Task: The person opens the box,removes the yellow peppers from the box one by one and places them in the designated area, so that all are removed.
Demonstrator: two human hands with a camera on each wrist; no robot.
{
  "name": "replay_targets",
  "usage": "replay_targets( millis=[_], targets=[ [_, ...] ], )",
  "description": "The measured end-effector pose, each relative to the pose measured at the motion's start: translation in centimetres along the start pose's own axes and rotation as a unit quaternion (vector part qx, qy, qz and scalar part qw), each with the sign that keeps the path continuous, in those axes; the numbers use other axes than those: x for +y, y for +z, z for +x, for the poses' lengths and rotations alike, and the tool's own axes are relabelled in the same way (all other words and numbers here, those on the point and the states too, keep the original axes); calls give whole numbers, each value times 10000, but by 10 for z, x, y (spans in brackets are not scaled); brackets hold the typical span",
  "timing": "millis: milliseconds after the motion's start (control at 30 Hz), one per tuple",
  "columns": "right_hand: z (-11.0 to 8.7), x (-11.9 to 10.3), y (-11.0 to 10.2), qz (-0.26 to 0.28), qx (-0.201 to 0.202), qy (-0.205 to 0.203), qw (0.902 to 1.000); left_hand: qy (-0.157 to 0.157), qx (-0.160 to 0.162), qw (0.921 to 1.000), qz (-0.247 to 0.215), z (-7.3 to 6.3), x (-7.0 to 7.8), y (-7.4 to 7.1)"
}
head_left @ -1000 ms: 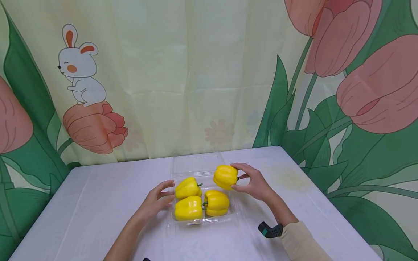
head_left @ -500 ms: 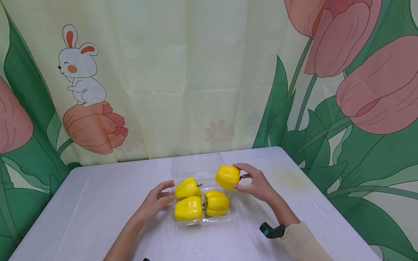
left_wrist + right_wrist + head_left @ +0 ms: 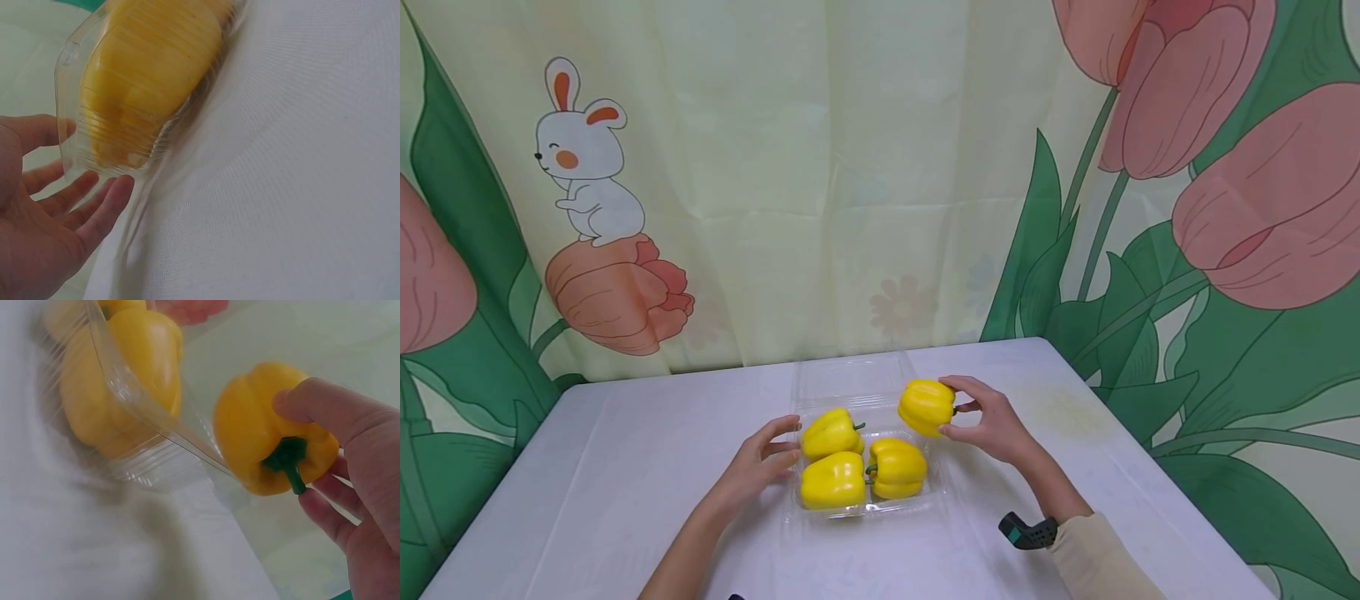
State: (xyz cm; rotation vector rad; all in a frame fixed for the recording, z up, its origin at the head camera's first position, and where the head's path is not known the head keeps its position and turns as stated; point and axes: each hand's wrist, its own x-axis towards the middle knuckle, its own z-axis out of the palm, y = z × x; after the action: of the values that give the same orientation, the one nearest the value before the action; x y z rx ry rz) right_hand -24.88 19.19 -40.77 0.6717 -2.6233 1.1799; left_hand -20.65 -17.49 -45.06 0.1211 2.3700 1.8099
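My right hand [image 3: 991, 423] grips a yellow bell pepper [image 3: 925, 407] by thumb and fingers, above the back right corner of a clear plastic container [image 3: 891, 505]. In the right wrist view, the pepper's green stem [image 3: 290, 461] points toward the palm. Inside the container lie three more yellow bell peppers: one at back left [image 3: 831, 433], one at front left [image 3: 833, 480] and one at front right [image 3: 898, 468]. My left hand [image 3: 758, 462] rests its fairly straight fingers against the container's left side. Its spread fingertips meet the clear wall in the left wrist view.
The container's clear lid [image 3: 853, 379] lies folded back toward the table's far edge. A white cloth covers the table [image 3: 647, 467]. Behind it hangs a curtain [image 3: 760, 183] printed with tulips and a rabbit. A black strap device [image 3: 1028, 531] sits at the right wrist.
My right hand has shifted slightly to the right with the bell pepper in its grip. The left hand and the other peppers stay where they were.
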Motion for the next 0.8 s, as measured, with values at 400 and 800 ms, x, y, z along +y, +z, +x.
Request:
replay_targets(
  millis=[400,800],
  targets=[
    [-2,3,-2,-36,85,65,9999,-11,39,10000,16,-1,1,1],
    [-3,6,-4,-28,138,52,9999,-9,50,10000,37,-1,2,1]
  ],
)
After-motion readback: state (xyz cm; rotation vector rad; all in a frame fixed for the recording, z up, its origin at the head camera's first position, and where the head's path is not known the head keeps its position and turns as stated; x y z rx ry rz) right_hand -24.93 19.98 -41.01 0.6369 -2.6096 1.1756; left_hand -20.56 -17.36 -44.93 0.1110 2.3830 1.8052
